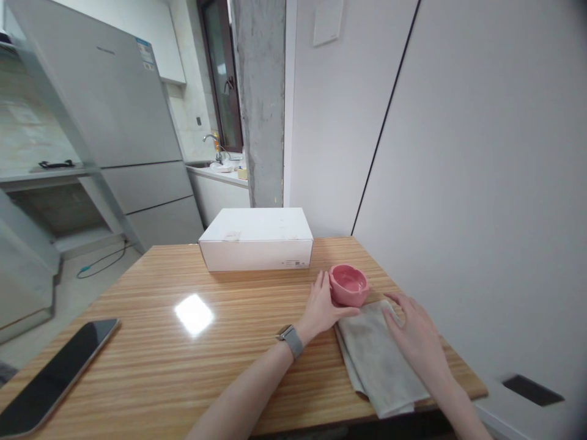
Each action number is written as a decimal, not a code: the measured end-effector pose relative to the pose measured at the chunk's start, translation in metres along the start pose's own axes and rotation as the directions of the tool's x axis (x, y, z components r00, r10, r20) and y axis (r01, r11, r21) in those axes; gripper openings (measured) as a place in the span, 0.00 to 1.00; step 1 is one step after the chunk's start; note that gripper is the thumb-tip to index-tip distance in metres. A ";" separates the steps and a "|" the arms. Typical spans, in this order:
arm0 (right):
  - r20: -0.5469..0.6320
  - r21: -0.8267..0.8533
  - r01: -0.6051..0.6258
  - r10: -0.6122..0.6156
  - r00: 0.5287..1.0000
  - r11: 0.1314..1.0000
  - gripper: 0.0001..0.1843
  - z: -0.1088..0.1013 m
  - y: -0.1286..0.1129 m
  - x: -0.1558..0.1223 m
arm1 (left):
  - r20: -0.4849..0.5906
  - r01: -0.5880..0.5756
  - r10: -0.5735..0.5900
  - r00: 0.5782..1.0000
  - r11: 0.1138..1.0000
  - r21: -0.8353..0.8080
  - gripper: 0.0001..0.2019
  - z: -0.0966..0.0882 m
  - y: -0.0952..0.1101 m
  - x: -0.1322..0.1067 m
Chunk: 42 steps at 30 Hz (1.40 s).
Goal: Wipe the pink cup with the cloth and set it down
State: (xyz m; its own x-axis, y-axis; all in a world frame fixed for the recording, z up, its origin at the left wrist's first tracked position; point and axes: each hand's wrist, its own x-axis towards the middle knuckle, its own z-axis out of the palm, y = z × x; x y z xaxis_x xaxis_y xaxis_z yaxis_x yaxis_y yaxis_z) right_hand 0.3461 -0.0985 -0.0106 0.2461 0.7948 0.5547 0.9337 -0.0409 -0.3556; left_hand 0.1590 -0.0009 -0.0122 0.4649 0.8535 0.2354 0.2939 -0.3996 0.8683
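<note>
A small pink bowl [349, 286] with a wavy, notched rim stands upright on the wooden table, at the far edge of a folded grey-beige cloth [373, 348]. My left hand [323, 302], with a watch on its wrist, is at the bowl's left side. Its fingers and thumb are apart, the thumb reaching in front of the bowl; whether they touch it I cannot tell. Over the right part of the cloth is my right hand [415, 336], fingers curved and spread from the thumb, holding nothing. The cloth hangs slightly over the near table edge.
Behind the bowl, a white box [257, 253] lies on the wooden table [183, 373]. At the left edge rests a black phone [57, 376]. A white wall [458, 183] runs close along the right side. Farther back are a fridge [105, 104] and a sink counter [222, 189].
</note>
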 end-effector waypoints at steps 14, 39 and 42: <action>0.108 0.173 0.313 -0.334 0.936 0.934 0.20 0.080 -0.176 -0.084 | -0.137 0.246 -0.204 0.969 0.806 0.539 0.11 -0.113 -0.033 -0.165; 0.139 0.158 0.414 -0.436 0.889 0.896 0.19 0.075 -0.176 -0.092 | -0.211 0.109 0.085 0.974 0.641 0.760 0.09 -0.100 -0.042 -0.179; 0.162 0.164 0.409 -0.433 0.887 0.898 0.19 0.072 -0.177 -0.092 | -0.198 0.131 0.035 0.980 0.637 0.760 0.09 -0.101 -0.040 -0.179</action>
State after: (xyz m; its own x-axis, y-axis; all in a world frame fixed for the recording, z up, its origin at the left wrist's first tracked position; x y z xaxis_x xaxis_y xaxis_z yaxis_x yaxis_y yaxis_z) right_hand 0.1398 -0.1203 -0.0530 -0.2281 0.8204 0.5244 0.8961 0.3875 -0.2164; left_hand -0.0201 -0.1044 -0.0450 0.3002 0.8884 0.3475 0.8827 -0.3967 0.2518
